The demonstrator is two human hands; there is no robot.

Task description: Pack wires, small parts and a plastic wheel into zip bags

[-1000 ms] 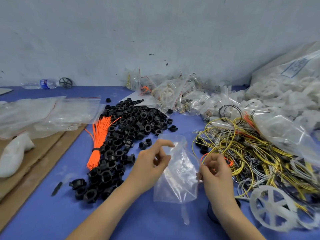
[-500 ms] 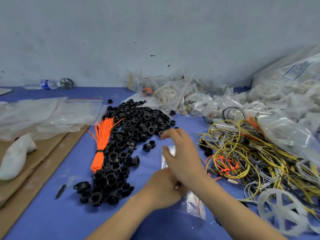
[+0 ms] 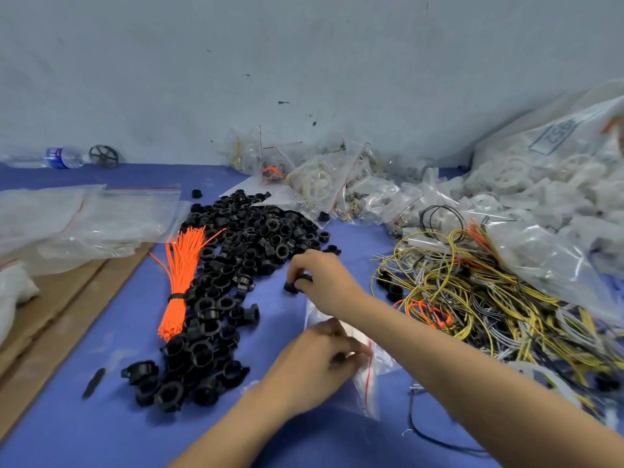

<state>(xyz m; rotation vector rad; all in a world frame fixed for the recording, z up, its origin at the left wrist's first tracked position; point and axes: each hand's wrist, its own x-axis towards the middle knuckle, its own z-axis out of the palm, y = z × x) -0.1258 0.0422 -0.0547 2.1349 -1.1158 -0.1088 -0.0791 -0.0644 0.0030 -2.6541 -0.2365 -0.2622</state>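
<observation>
A clear zip bag [image 3: 366, 376] with a red seal line lies on the blue table [image 3: 84, 434] near the front. My left hand [image 3: 317, 363] holds it down at its mouth with curled fingers. My right hand [image 3: 320, 278] reaches across over the bag and pinches a small black plastic ring [image 3: 293, 286] at the edge of the heap of black rings [image 3: 243, 255]. Tangled yellow, grey and orange wires [image 3: 472, 298] lie to the right. A white plastic wheel [image 3: 553, 383] shows partly behind my right forearm.
An orange bundle of ties [image 3: 180, 278] lies left of the black rings. Empty zip bags [image 3: 84, 221] and cardboard [image 3: 50, 315] sit at the left. Filled bags [image 3: 317, 184] and a large sack of white wheels [image 3: 540, 184] line the back and right. A bottle [image 3: 57, 158] lies by the wall.
My right hand has left the bag and crossed to the left onto the black rings, taking hold of one. My left hand has dropped with the bag flat onto the table.
</observation>
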